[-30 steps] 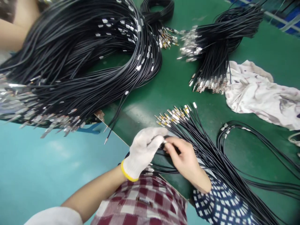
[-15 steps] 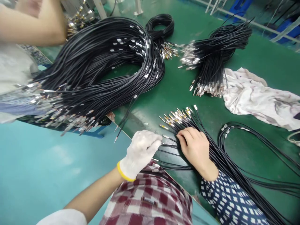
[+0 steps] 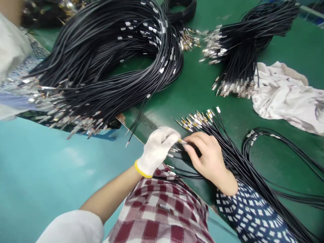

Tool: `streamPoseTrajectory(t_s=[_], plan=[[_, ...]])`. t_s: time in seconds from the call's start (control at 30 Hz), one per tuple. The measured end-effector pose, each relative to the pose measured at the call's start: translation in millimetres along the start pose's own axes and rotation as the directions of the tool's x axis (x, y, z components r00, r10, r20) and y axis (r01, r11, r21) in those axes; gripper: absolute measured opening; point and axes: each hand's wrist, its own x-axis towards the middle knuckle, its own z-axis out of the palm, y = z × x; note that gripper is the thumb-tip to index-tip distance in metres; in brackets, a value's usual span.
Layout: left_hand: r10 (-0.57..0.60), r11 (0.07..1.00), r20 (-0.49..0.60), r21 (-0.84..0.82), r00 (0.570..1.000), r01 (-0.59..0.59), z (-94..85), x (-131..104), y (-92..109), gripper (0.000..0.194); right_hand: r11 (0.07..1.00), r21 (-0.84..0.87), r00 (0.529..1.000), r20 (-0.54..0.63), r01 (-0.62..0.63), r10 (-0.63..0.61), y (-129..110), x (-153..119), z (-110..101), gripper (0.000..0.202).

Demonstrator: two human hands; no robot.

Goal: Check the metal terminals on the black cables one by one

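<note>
My left hand (image 3: 160,145), in a white glove with a yellow cuff, pinches the tip of a metal cable connector (image 3: 182,141) near the table's front edge. My bare right hand (image 3: 209,153) has thumb and forefinger closed on the same connector from the other side. Just beyond my hands lies a fanned bundle of black cables (image 3: 233,152) with silver and yellowish ends. A few separate cable ends (image 3: 171,173) lie nearer my checked apron, below my hands.
A large looped pile of black cables (image 3: 106,77) covers the left. Another bundle (image 3: 243,47) and a white cloth (image 3: 286,91) lie at the right back of the green table (image 3: 197,84). A person's sleeve (image 3: 11,47) shows at the left edge.
The view has shifted. My right hand has moved off the bundle toward my left hand, and a connector now shows between their fingertips.
</note>
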Motion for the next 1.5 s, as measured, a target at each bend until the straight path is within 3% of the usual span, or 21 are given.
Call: streamPoseTrajectory(t_s=[0.13,0.27,0.43,0.6,0.77,0.9,1.0,1.13,1.2,1.37,1.5], plan=[[0.015,1.0,-0.01,-0.016,1.0,-0.015,1.8,4,-4,0.021,0.942,0.304,0.988,0.088,-0.145,0.123,-3,11,7,0.019],[0.057,0.998,-0.041,0.019,0.998,-0.056,3.7,6,-6,0.022,0.864,0.466,0.98,0.036,-0.191,0.198,0,12,11,0.01],[0.087,0.995,-0.063,0.048,0.994,-0.084,6.0,6,-8,0.022,0.85,0.479,0.974,0.054,-0.217,0.218,1,12,9,0.007],[0.102,0.993,-0.061,0.063,0.993,-0.098,6.6,5,-9,0.023,0.834,0.454,0.949,0.121,-0.313,0.29,-1,12,10,0.017],[0.108,0.992,-0.065,0.07,0.992,-0.104,7.6,6,-10,0.022,0.74,0.531,0.908,0.178,-0.413,0.378,-4,9,15,0.021],[0.129,0.989,-0.075,0.085,0.989,-0.122,8.4,6,-12,0.022,0.713,0.57,0.906,0.155,-0.408,0.394,-6,7,18,0.02],[0.158,0.982,-0.072,0.115,0.985,-0.149,8.3,6,-14,0.022,0.746,0.55,0.918,0.11,-0.375,0.381,-10,6,19,0.019],[0.186,0.974,-0.052,0.138,0.981,-0.177,7.4,7,-15,0.023,0.929,0.295,0.964,-0.075,-0.222,0.255,-14,6,19,0.015],[0.192,0.973,-0.051,0.141,0.98,-0.183,7.3,7,-14,0.023,0.956,0.231,0.972,-0.103,-0.183,0.211,-15,7,20,0.014],[0.179,0.974,-0.046,0.147,0.983,-0.17,7.5,7,-14,0.023,0.846,0.419,0.941,0.067,-0.328,0.332,-10,7,20,0.019],[0.153,0.978,-0.043,0.151,0.987,-0.145,7.3,6,-13,0.022,0.877,0.347,0.943,0.103,-0.332,0.316,-7,4,13,0.019]])
